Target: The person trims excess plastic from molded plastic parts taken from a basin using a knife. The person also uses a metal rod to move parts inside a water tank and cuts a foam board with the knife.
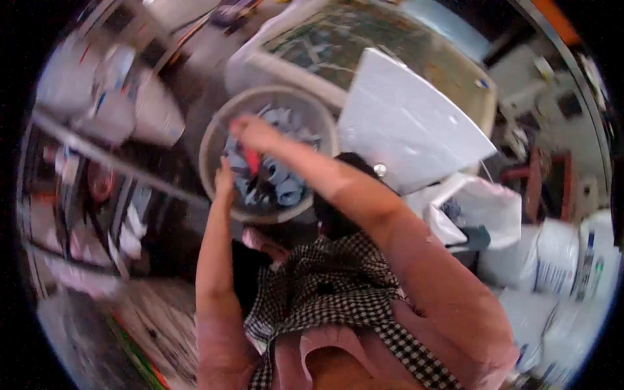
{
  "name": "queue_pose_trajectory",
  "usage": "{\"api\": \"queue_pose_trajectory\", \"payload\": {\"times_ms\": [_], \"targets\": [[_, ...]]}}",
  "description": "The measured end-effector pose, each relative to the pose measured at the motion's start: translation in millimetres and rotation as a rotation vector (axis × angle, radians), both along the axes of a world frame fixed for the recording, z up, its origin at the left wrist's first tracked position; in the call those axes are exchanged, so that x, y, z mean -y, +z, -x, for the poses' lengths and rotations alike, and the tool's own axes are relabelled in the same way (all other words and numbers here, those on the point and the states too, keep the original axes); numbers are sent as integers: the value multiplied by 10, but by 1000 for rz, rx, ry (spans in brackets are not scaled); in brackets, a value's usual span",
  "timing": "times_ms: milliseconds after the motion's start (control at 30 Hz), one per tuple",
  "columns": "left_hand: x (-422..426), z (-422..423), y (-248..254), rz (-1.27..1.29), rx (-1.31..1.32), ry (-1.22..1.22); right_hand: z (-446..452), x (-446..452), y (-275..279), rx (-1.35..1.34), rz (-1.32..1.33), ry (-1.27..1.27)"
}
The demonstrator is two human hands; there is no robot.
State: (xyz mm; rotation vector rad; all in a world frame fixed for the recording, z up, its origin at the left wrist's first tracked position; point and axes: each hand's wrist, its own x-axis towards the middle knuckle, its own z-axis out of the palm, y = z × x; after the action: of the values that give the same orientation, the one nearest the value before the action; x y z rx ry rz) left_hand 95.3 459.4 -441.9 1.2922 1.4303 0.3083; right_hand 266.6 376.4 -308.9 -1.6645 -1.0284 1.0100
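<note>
A round, pale basin (214, 117) holds a heap of curled grey-blue pieces (289, 188), with some dark ones among them. My left hand (224, 179) is inside the near-left rim, closed at the edge of a grey piece (239, 171). Reaching across the basin, my right hand (259, 134) is closed above the heap, with something pinkish-red at its fingertips. Just below it a bright red strip (252, 160) shows between both hands. Motion blur hides what the right hand grips and whether the strip belongs to it.
Behind the basin stands a large pale tub (312, 75) of murky greenish water. A white board (409, 123) leans against it. To the right is an open white sack (478, 208) beside wrapped packages (556, 257). A metal rack (117, 162) with bags runs along the left.
</note>
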Motion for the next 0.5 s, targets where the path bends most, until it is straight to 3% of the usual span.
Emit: {"api": "queue_pose_trajectory", "payload": {"times_ms": [33, 67, 133, 233, 300, 333, 367, 400, 467, 500], "targets": [[155, -173, 459, 39, 53, -13, 87, 67, 46, 2, -140, -65], [412, -390, 937, -11, 325, -25, 109, 14, -48, -48, -166, -145], [691, -897, 1380, 59, 803, 111, -24, 119, 73, 59, -291, -250], [1076, -1168, 1798, 132, 803, -166, -459, 583, 467, 84, -296, -256], [1197, -1383, 1854, 64, 729, -279, -896, 1020, 671, 344, -434, -12], [1320, -1496, 1844, 1, 653, -351, -1170, 1259, 732, 457, -261, -28], [1549, -1697, 1894, -389, 314, -419, -1410, 1637, 897, 665, -50, -157], [1735, -1858, 1921, -621, 459, -647, -1780, 1938, 810, 965, -98, -324], [2039, -2161, 1900, -901, 212, -852, -2421, 2489, 576, 1527, -16, -676], [2132, -2366, 1795, -1236, 267, -1020, -2599, 2696, 418, 1307, 239, -495]]}}
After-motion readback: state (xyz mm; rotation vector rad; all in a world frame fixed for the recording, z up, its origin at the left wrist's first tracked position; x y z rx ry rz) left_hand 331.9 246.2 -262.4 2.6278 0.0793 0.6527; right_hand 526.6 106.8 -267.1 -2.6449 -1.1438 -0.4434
